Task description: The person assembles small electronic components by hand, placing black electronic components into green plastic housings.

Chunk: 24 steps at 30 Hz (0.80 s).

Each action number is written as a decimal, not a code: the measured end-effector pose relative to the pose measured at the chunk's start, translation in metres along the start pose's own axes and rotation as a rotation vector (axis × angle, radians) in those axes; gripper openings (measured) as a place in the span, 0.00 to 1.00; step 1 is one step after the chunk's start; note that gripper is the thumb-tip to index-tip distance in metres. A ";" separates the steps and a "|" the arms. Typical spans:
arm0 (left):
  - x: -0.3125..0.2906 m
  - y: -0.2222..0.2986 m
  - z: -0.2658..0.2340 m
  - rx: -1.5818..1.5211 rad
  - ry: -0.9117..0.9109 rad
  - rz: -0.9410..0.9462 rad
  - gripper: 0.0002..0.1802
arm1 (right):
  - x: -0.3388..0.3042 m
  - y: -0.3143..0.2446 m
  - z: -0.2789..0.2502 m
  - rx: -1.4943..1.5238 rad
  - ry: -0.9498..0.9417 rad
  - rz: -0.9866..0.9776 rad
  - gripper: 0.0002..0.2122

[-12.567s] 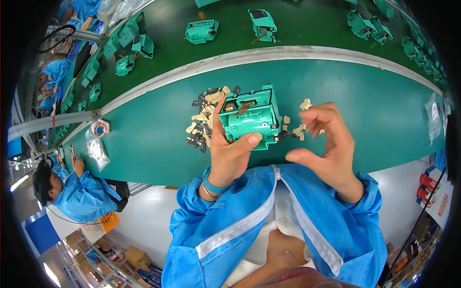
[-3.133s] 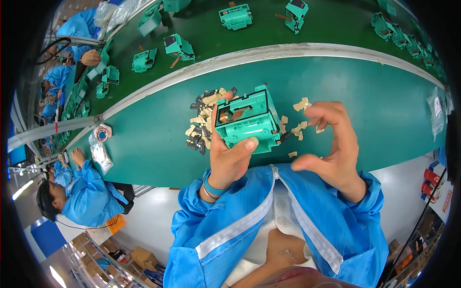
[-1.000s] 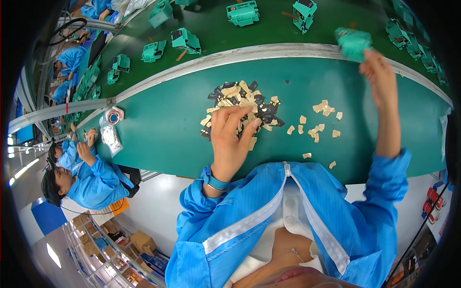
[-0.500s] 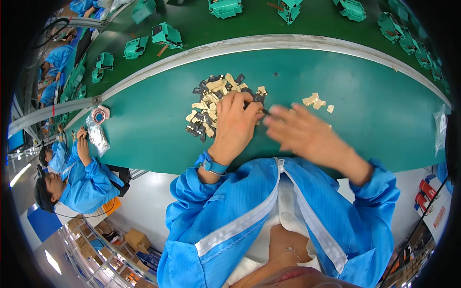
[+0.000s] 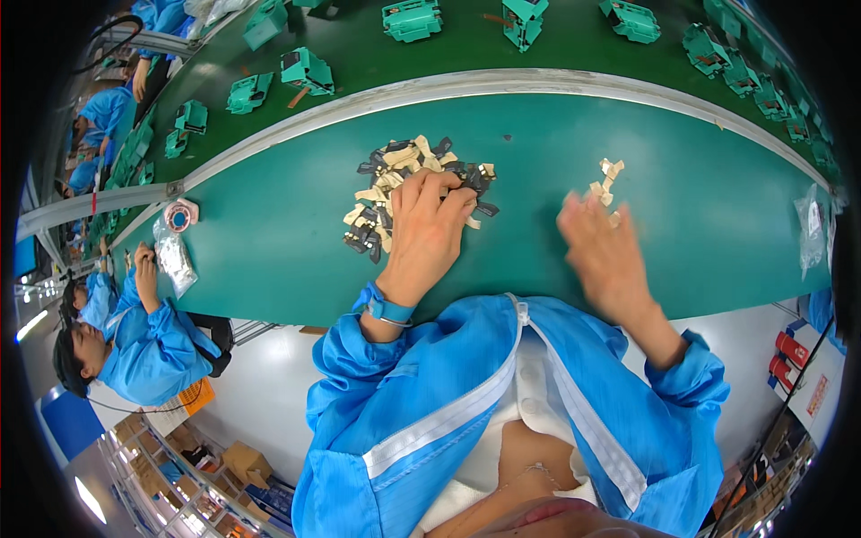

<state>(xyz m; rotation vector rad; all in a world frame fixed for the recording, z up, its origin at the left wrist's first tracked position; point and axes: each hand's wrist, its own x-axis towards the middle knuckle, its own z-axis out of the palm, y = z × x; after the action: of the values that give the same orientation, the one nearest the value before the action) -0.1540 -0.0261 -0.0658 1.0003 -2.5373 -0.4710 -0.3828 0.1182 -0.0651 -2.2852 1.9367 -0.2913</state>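
A heap of small cream and black parts [image 5: 368,238] lies on the green tabletop, left of centre. My left hand [image 5: 423,224] rests on the heap's right side, fingers curled down among the parts; what lies under the fingertips is hidden. Close by those fingertips a black part [image 5: 485,208] sticks out of the heap. Over on the right, my right hand [image 5: 605,251] is smeared by motion, so its fingers cannot be read. It is just below a small cluster of cream parts [image 5: 607,175], with one cream piece near its fingertips.
Beyond a pale metal rail [image 5: 502,82], green plastic housings [image 5: 413,20] stand on a darker green belt. A clear bag [image 5: 175,255] and a round roll [image 5: 181,215] lie at the left. Another clear bag [image 5: 810,229] is at the right edge. A co-worker [image 5: 148,345] sits at the left.
My right hand has moved right, away from the heap, toward the cream cluster. Those cream parts now lie in a different arrangement. My left hand stays on the heap with little shift.
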 end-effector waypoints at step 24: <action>0.058 -0.031 0.000 -0.208 -0.116 0.023 0.13 | 0.065 0.010 -0.014 0.559 0.507 -0.143 0.11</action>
<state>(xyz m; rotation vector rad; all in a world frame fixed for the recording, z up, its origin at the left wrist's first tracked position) -0.1753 -0.0887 -0.0668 0.8890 -2.5320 -0.7891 -0.3859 0.0530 -0.0501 -2.0820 1.5718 -1.3480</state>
